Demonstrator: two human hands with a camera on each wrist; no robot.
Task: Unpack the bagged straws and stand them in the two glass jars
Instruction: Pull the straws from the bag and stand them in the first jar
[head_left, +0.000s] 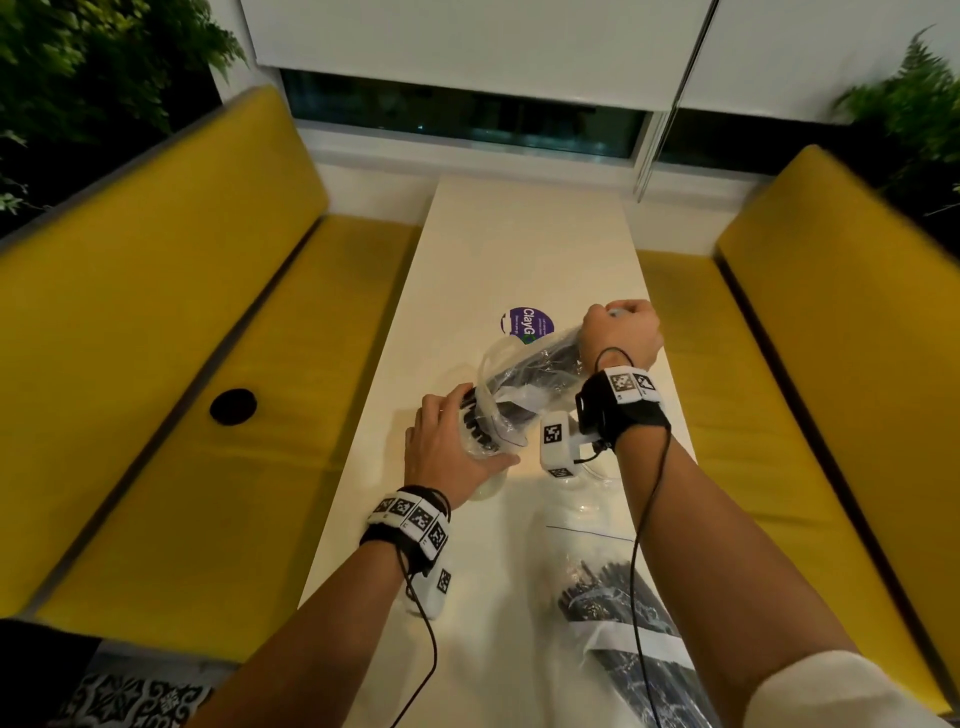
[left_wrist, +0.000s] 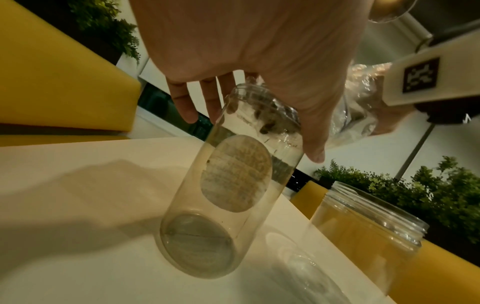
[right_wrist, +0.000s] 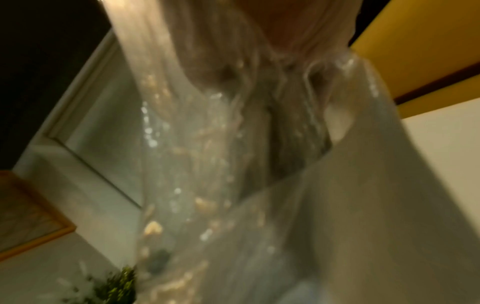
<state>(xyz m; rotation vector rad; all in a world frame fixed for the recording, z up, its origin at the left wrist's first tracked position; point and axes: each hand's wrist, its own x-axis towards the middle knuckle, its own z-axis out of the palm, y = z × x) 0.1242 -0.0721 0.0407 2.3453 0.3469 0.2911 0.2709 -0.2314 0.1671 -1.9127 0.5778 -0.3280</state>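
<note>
My left hand grips the neck of a clear glass jar, which leans on its base on the white table. My right hand holds up the far end of a clear plastic bag of black straws. The bag slopes down to the jar, and the straws' ends show at its mouth. In the right wrist view only the blurred bag shows. A second, wider jar stands upright just right of the first. Another bag of black straws lies on the near table under my right forearm.
A purple round sticker lies on the table beyond the bag. Yellow cushioned benches run along both long sides of the narrow table, with a black round disc on the left one. Green plants stand in both far corners.
</note>
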